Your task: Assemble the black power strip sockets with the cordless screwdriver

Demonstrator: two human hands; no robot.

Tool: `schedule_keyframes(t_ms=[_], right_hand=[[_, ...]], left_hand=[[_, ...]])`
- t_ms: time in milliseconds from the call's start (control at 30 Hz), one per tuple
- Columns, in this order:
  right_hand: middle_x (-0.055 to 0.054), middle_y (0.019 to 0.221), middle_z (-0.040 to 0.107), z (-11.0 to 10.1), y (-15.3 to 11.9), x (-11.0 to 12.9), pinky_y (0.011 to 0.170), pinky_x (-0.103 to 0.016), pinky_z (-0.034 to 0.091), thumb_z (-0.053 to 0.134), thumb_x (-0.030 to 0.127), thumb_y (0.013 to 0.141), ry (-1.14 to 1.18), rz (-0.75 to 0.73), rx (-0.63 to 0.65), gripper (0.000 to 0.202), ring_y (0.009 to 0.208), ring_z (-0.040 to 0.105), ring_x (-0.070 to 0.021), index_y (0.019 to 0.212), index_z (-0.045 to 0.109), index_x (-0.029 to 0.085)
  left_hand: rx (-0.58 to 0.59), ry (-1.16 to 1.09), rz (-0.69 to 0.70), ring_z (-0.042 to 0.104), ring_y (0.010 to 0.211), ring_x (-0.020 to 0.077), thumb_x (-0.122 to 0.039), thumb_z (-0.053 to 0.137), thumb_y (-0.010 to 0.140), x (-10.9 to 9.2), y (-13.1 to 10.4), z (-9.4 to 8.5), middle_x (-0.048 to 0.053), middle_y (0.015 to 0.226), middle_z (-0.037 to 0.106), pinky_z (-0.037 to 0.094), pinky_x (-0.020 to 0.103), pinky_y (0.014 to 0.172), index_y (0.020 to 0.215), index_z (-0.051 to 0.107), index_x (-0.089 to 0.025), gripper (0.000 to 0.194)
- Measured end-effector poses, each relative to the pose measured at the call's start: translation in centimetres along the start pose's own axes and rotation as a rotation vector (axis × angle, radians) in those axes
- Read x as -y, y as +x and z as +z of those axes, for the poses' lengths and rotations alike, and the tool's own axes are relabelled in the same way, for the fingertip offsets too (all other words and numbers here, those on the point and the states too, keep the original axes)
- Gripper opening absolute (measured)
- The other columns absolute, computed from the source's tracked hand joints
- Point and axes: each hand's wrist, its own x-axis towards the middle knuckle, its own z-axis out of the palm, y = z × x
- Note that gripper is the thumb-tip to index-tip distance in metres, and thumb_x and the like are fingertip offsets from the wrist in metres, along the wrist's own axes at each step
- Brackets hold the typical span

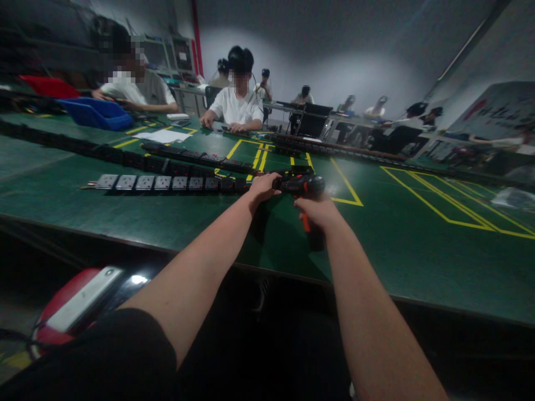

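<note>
Bins: a red bin (52, 87) and a blue bin (97, 113) sit at the far left of the green table (418, 262).

Socket strip: the nearest strip (163, 182), a row of pale square outlets turning dark towards its right end, lies flat, its long axis running left to right. Other dark strips (125, 155) lie beyond it.

Co-worker: a person in a white top (240, 108) sits across the table, both hands on the tabletop.

Left hand: the left hand (264, 186) is at the strip's right end, fingers curled, just beside the drill's front. Whether it grips the strip or the drill's tip, I cannot tell.

Drill: a black and orange power drill (305, 184) lies level, its body roughly in line with the strip, front pointing left, handle down.

Right hand: the right hand (321, 210) is closed around the drill's handle, to the right of the left hand. The left hand is the nearer one to the strip.

Tape: yellow lines (449, 221) mark the table at right.
</note>
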Motion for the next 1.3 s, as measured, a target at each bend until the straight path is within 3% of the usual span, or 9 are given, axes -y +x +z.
schedule_keyframes(t_ms=[333,533,800,1300], right_hand=[[0.001,0.063,0.063,-0.5,0.6,-1.2,0.054,-0.032,0.049,0.076,0.020,0.070,0.141,-0.021,-0.082,0.022,0.052,0.059,-0.0164,0.090,0.068,0.019],[-0.002,0.062,0.063,-0.8,0.5,-1.8,0.054,-0.032,0.049,0.072,0.025,0.069,0.194,-0.091,-0.045,0.018,0.052,0.058,-0.0158,0.085,0.069,0.017],[-0.002,0.065,0.063,-0.2,0.8,-1.6,0.053,-0.034,0.049,0.078,0.024,0.067,0.201,-0.076,-0.038,0.028,0.052,0.058,-0.0163,0.092,0.068,0.018],[0.001,0.057,0.059,0.1,0.6,-0.7,0.056,-0.034,0.051,0.074,0.020,0.067,0.169,-0.050,-0.091,0.019,0.053,0.059,-0.0181,0.085,0.066,0.020]], left_hand=[[-0.016,-0.033,0.013,0.066,0.127,0.0309,-0.041,0.078,0.081,0.0,0.1,-0.1,0.007,0.135,0.072,0.047,0.042,0.108,0.141,0.059,-0.030,0.063],[0.004,-0.079,-0.032,0.067,0.124,0.0297,-0.044,0.083,0.076,0.0,0.1,-0.2,0.006,0.134,0.074,0.047,0.039,0.109,0.142,0.058,-0.030,0.071],[-0.019,-0.136,-0.068,0.068,0.119,0.0283,-0.045,0.084,0.076,0.1,0.0,-0.1,0.005,0.128,0.076,0.049,0.038,0.106,0.140,0.061,-0.030,0.070],[-0.028,-0.162,-0.097,0.068,0.120,0.0294,-0.047,0.086,0.073,0.4,0.2,0.2,0.004,0.127,0.076,0.050,0.038,0.105,0.137,0.064,-0.033,0.069]])
